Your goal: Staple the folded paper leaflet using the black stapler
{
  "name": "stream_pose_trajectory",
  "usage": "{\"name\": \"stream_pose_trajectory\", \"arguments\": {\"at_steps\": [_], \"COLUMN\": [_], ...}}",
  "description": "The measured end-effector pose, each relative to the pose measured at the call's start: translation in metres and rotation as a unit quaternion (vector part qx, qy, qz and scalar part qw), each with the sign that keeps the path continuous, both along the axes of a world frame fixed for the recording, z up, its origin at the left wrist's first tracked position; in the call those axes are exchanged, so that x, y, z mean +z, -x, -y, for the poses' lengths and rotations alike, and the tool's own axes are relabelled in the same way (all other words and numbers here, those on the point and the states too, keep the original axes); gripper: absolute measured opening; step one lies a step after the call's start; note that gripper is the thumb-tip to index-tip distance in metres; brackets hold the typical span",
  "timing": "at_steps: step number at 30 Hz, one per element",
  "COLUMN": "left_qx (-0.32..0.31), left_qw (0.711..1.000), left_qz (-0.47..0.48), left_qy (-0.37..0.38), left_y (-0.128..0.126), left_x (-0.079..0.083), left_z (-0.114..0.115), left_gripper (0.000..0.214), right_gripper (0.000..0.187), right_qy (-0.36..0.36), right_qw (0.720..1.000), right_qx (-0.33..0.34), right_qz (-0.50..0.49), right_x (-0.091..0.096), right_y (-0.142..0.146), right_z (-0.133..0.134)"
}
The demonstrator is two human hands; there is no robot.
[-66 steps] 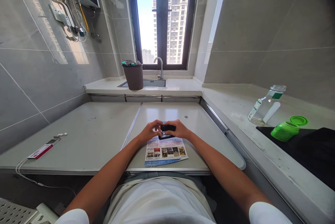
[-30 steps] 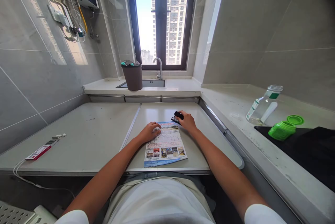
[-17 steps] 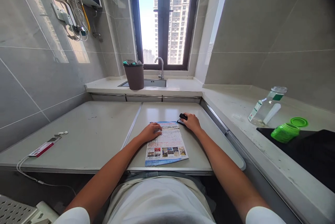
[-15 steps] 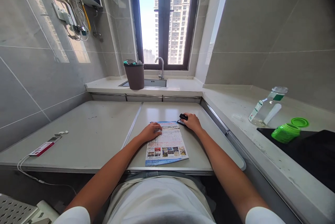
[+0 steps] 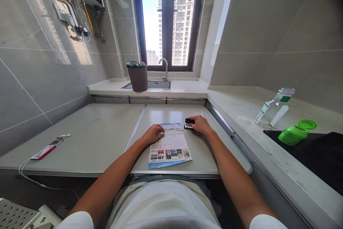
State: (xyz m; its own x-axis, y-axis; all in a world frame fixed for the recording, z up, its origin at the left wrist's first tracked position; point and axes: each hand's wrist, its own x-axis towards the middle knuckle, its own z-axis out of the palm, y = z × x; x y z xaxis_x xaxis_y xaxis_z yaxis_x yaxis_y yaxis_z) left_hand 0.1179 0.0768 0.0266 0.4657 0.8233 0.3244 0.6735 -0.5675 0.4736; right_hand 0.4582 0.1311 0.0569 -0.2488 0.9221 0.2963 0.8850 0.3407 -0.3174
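A printed leaflet with small photos lies on the grey worktop in front of me. My left hand rests on the leaflet's upper left corner with fingers curled down on the paper. My right hand lies just right of the leaflet's top edge, closed on a small black stapler that sits on the worktop.
A brown bin stands by the sink and tap under the window. On the right counter are a clear bottle, a green jar with its lid and a black mat. A red-and-white card with a cable lies far left.
Both hands held the stapler over the leaflet's top edge. My right hand has carried it off to the right onto the worktop. My left hand has settled on the leaflet.
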Motion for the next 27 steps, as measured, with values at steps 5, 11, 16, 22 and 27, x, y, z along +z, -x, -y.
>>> {"name": "stream_pose_trajectory", "arguments": {"at_steps": [5, 11, 16, 22, 27], "left_qx": [-0.002, -0.008, -0.022, -0.049, -0.065], "left_qw": [1.0, 1.0, 1.0, 0.999, 0.998], "left_qz": [0.005, 0.0, -0.003, 0.003, 0.005], "left_qy": [-0.001, 0.003, 0.005, 0.002, -0.004], "left_y": [0.0, -0.001, -0.002, -0.002, -0.005], "left_x": [0.001, 0.003, 0.002, 0.0, 0.002], "left_z": [0.001, 0.001, 0.002, 0.001, 0.004], "left_gripper": [0.019, 0.018, 0.019, 0.019, 0.018], "right_gripper": [0.042, 0.043, 0.042, 0.035, 0.026], "right_qy": [0.021, 0.037, 0.052, 0.048, 0.003], "right_qw": [0.997, 0.989, 0.983, 0.975, 0.972], "right_qx": [0.064, 0.125, 0.151, 0.193, 0.218], "right_qz": [-0.04, -0.067, -0.093, -0.1, -0.083], "right_x": [-0.001, -0.003, -0.001, 0.005, 0.007], "right_y": [0.006, 0.018, 0.022, 0.031, 0.035], "right_z": [0.002, 0.006, 0.01, 0.017, 0.017]}}
